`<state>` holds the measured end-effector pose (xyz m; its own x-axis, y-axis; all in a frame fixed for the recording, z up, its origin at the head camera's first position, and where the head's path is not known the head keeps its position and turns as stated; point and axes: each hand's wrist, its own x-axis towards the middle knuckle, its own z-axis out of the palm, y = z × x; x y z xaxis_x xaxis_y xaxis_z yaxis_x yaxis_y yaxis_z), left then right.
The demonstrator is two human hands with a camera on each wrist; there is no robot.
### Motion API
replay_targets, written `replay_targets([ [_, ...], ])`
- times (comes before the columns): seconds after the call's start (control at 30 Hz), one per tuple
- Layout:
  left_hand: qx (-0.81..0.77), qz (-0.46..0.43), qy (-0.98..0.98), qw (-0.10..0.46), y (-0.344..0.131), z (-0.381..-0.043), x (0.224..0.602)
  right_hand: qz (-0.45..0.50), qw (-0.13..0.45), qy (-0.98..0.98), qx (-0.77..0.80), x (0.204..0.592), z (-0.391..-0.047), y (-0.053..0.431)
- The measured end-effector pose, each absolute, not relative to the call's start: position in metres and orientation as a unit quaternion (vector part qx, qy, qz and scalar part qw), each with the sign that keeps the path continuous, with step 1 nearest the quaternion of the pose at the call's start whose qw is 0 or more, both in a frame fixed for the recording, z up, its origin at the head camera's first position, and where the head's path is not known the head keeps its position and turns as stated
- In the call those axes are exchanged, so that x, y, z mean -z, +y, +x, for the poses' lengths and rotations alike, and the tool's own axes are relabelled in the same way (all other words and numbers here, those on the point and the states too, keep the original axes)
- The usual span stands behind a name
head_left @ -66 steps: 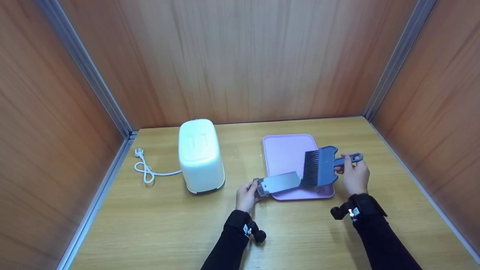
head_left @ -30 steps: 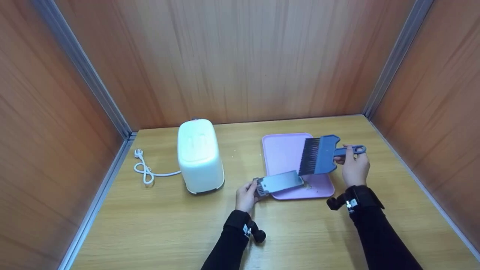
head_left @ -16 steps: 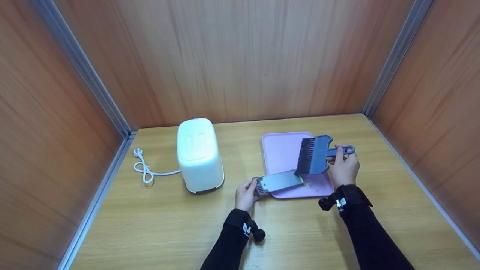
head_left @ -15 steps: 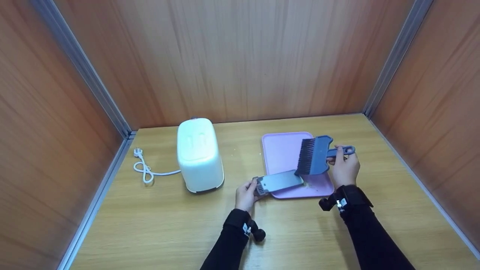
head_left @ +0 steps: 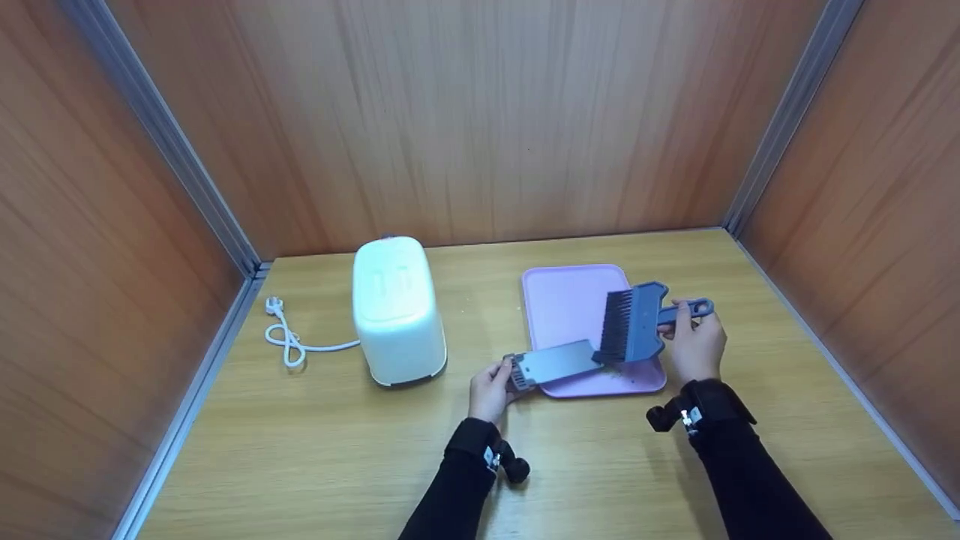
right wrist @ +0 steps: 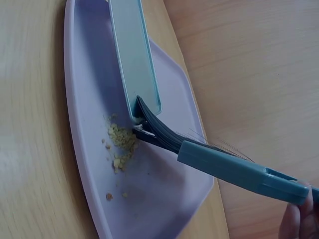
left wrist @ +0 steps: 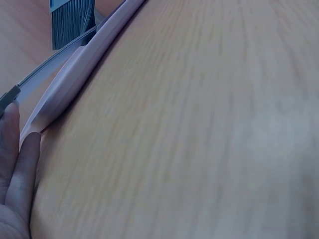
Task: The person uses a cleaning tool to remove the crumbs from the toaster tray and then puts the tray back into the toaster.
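Observation:
My left hand point(head_left: 489, 394) pinches the grey slotted end of a flat, light blue-grey crumb tray point(head_left: 559, 362). The crumb tray's far end hangs over a purple tray point(head_left: 566, 296). My right hand point(head_left: 699, 346) grips the handle of a wide blue brush point(head_left: 643, 322). Its dark bristles bend against the crumb tray's far end, as the right wrist view shows. Beneath that end, yellowish crumbs point(right wrist: 122, 139) lie in a small heap on the purple tray, with a few scattered bits. Only some fingers point(left wrist: 22, 174) of the left hand appear in the left wrist view.
A white toaster-like appliance point(head_left: 397, 315) with a smooth closed top stands left of the purple tray. Its white cord and plug point(head_left: 289, 337) lie looped on the table's left side. Wooden panels point(head_left: 480, 120) enclose the back and both sides.
The brush lifted and shifted left over the crumb tray's end, then came back down and slightly right. Crumbs on the purple tray came into view below. My left hand has stayed nearly still.

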<state>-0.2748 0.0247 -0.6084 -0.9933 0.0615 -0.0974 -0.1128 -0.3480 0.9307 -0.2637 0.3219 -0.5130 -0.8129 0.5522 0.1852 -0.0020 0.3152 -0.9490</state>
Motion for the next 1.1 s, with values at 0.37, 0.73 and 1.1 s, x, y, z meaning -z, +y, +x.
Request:
replay_targets([
  [0.37, -0.82, -0.035, 0.569, 0.056, 0.025, -0.274, 0.606, -0.175, 0.227, -0.788, -0.544, 0.508, -0.258, 0.326],
  [0.73, -0.824, -0.048, 0.562, 0.058, 0.026, -0.274, 0.606, -0.172, 0.229, -0.801, -0.526, 0.505, -0.253, 0.324],
  [1.1, -0.813, -0.05, 0.577, 0.053, 0.026, -0.273, 0.605, -0.163, 0.248, -0.796, -0.527, 0.504, -0.253, 0.325],
])
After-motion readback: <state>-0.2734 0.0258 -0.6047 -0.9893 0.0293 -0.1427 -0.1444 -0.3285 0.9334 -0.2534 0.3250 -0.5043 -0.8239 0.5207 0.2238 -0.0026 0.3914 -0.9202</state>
